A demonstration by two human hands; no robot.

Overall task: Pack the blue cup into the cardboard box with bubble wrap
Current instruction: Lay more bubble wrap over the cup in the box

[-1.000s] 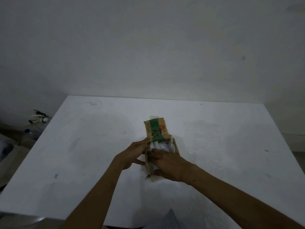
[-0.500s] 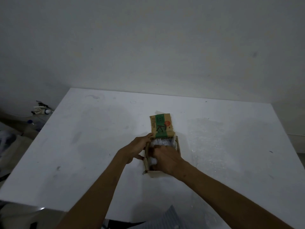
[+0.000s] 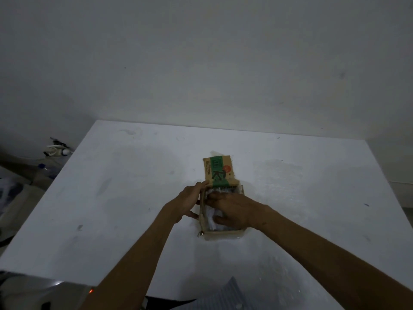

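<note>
In the middle of the table, the right hand lies flat inside the box, pressing the bubble wrap down. The left hand grips the box's left wall. The cup must be under the wrap; I cannot see it. It could break, so push softly on the squishy wrap.

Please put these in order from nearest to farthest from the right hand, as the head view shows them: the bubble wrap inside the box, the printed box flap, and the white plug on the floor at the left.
From the right hand:
1. Bubble wrap: under the hand, inside the cardboard box.
2. Printed flap: standing up at the box's far end.
3. White plug: on the floor, beyond the table's left edge.
</note>
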